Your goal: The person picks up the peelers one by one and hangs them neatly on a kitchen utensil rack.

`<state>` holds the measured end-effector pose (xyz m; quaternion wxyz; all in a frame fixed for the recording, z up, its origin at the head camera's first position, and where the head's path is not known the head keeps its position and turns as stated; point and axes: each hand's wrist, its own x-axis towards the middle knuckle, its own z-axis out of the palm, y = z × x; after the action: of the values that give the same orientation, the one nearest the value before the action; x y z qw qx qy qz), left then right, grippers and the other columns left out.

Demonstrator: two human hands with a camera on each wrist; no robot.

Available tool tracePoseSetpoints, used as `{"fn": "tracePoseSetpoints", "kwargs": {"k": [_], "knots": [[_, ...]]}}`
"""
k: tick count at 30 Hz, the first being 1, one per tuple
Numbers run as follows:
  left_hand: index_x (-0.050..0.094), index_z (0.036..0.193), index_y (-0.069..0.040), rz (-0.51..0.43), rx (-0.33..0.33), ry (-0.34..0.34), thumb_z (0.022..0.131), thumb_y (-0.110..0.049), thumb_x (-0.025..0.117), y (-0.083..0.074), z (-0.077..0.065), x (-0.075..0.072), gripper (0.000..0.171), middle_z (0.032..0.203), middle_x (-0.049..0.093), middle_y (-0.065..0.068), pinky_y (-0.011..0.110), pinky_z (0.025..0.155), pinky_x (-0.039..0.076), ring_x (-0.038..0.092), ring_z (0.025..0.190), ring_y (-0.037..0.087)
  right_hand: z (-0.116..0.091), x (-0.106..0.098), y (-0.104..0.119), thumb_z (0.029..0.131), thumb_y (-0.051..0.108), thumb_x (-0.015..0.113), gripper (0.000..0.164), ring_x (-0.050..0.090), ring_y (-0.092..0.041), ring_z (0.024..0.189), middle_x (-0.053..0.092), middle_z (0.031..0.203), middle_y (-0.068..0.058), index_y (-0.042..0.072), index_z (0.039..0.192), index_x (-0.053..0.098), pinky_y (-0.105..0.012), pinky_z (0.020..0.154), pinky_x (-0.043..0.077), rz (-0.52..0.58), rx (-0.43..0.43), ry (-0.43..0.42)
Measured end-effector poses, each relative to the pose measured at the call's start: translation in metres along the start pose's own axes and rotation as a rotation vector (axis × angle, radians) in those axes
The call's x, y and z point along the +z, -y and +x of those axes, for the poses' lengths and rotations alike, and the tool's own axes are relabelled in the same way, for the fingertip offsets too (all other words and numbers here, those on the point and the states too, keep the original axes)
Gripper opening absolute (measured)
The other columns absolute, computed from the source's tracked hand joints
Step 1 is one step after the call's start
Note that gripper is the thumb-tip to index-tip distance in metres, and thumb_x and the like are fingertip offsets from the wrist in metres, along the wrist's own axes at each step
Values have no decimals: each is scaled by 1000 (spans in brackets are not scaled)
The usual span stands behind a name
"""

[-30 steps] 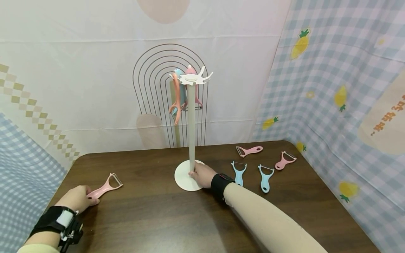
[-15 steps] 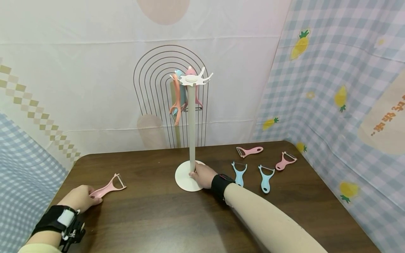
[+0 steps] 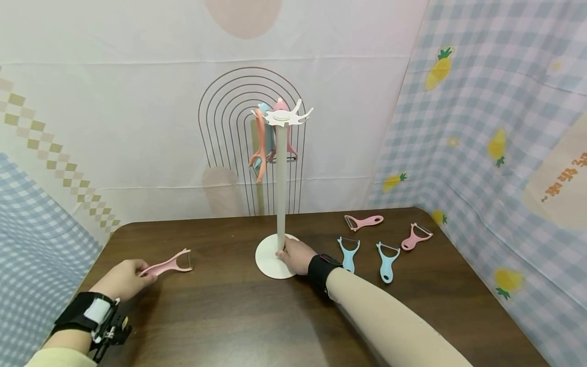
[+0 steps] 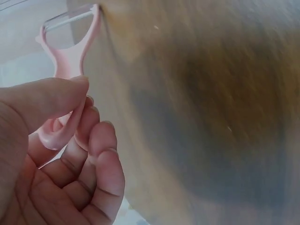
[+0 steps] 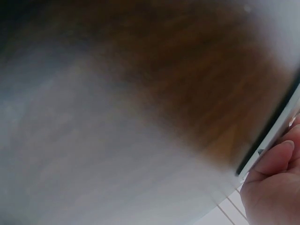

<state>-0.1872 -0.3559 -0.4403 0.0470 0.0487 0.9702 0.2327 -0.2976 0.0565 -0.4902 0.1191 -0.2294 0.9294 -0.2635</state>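
Note:
My left hand (image 3: 125, 279) pinches a pink peeler (image 3: 167, 266) by its handle, over the left side of the table. In the left wrist view the thumb presses on the handle of this peeler (image 4: 70, 58), its blade end pointing away from the fingers. My right hand (image 3: 298, 256) holds the foot of a white hanging stand (image 3: 281, 188), thumb and fingers beside the pole just above the round base (image 3: 266, 257). From the stand's hooked top hang an orange peeler (image 3: 260, 140), a blue peeler (image 3: 269, 133) and a pink one (image 3: 291, 148); the front-right hooks are bare.
On the table's right side lie two blue peelers (image 3: 387, 265) and two pink peelers (image 3: 367, 221). My right forearm (image 3: 385, 316) crosses the front right of the brown table (image 3: 220, 316). A white cloth (image 3: 151, 127) hangs behind, with checked cloth on both sides.
My left hand has lifted the pink peeler and moved it a little right and away from me, its blade end turning. The right hand stays at the stand's base.

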Motion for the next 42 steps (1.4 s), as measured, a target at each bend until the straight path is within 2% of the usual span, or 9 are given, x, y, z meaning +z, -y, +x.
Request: {"fn": "tracePoseSetpoints", "kwargs": {"k": [3,6,11,16,20,25,29,35,42], "knots": [[62,85,-2,-47,-21,11,90,-18,64,-3,2,-1,17,63,44,-1,32,52,34,42,57,17,0,0,1,101,27,53,44,54,-19,117,57,130,-13,3,137,46,-36,96,43,1,12,10],[63,89,-1,-99,-46,22,92,-21,63,-8,3,-2,21,68,54,0,31,52,37,45,60,17,0,0,2,101,29,51,47,53,-20,120,55,133,-14,2,140,43,-36,98,42,11,28,21],[62,91,0,-136,-29,7,95,-26,61,-18,5,-4,26,74,62,2,29,53,39,50,64,16,0,-1,2,101,28,51,45,53,-20,119,56,132,-14,2,138,44,-36,98,42,16,31,19],[59,94,1,-157,16,-22,96,-25,61,-33,7,-7,26,75,62,3,28,54,41,53,66,16,0,-2,2,101,28,52,44,54,-19,117,57,130,-14,2,137,45,-36,97,43,10,27,18],[61,95,-1,-174,85,-55,96,-22,62,-47,12,-10,21,78,61,3,28,55,43,54,67,15,0,-2,1,101,28,51,45,54,-19,118,57,131,-14,3,137,45,-36,97,43,13,27,16],[63,101,-2,-238,162,-102,97,-24,62,-73,15,-28,22,80,63,3,27,60,50,59,71,13,0,-1,1,101,28,51,44,54,-19,116,57,130,-13,3,137,46,-35,96,43,10,25,11],[65,105,-4,-271,216,-193,98,-28,60,-100,16,-47,26,86,66,4,26,62,49,61,75,11,-1,-2,3,101,29,52,44,55,-19,116,57,130,-13,3,137,46,-35,95,44,6,26,13],[66,110,-8,-337,317,-358,96,-22,63,-134,18,-60,19,92,68,5,21,59,45,60,75,7,-1,-1,1,101,29,51,41,56,-17,112,59,127,-12,5,135,47,-34,93,45,5,21,11],[65,103,-1,-525,401,-584,94,-12,65,-175,20,-68,14,86,67,6,17,63,47,62,74,11,2,1,-1,101,29,52,41,57,-15,110,59,127,-11,6,134,48,-34,91,46,10,23,17]]}}
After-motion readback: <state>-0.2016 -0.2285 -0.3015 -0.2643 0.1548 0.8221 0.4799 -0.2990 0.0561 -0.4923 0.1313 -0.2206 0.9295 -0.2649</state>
